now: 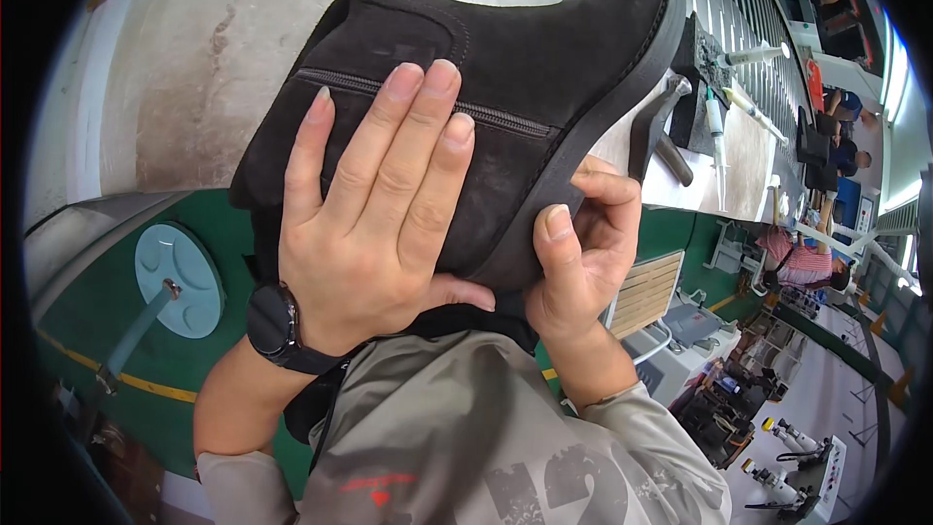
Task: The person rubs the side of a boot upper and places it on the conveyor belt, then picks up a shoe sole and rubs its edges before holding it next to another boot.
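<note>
Black suede covers the boot [525, 49], which lies on its side in the upper middle of the frame, with its zipper [505, 120] facing up and its sole [622, 107] along the right; the left hand [369, 214] is laid flat over the shaft, palm down, its fingers straight and not gripping; the little finger stands well apart at the left, the ring and middle fingers are close together with tips just above the zipper, the index finger is just beside them, and the thumb points to the right, near the sole's lower part; the right hand [588, 248], right of centre, has its fingers curled and pinches the sole's edge between thumb and bent index finger; how the other fingertips touch beneath, I cannot tell; near it, at upper right, a hammer [653, 128] lies on the table [194, 126].
</note>
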### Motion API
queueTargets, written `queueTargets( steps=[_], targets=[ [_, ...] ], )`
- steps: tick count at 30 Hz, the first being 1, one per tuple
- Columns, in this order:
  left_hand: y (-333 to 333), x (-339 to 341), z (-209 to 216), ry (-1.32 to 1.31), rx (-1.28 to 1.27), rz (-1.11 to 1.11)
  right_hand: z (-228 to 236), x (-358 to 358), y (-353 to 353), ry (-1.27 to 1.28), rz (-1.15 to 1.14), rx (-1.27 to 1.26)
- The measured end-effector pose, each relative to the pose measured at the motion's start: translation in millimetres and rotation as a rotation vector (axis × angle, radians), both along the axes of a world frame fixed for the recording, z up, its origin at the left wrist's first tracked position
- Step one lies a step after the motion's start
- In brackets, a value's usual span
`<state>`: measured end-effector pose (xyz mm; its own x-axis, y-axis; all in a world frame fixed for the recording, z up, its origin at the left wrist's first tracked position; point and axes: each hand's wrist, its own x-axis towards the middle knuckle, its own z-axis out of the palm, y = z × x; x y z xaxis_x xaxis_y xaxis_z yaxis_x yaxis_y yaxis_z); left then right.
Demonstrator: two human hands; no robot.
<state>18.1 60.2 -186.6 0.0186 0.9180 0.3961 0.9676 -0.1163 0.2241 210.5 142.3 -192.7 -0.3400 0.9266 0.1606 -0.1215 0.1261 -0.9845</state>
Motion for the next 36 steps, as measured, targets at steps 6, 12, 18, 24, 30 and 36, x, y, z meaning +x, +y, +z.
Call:
queueTargets(
  steps=[6, 12, 18, 24, 30, 36],
  targets=[
    [-2, -1, 0, -0.006, -0.018, -0.002, -7, 0, -3, -0.006, -0.019, 0.019],
    [-4, -1, 4, 0.000, -0.052, -0.017, -4, -1, -2, -0.069, -0.020, 0.068],
    [-1, 7, 5, -0.006, -0.033, -0.003, 9, -7, 13, -0.352, -0.011, 0.361],
    [6, -5, 35, -0.232, -0.043, -0.047, 28, 6, 67, -0.219, 0.123, 0.061],
    [60, -8, 57, -0.315, 0.006, -0.047, 49, 9, 121, -0.476, 0.128, 1.005],
    [88, -11, 44, -0.226, -0.100, -0.022, 68, 8, 130, -0.844, 0.370, 1.307]
  ],
)
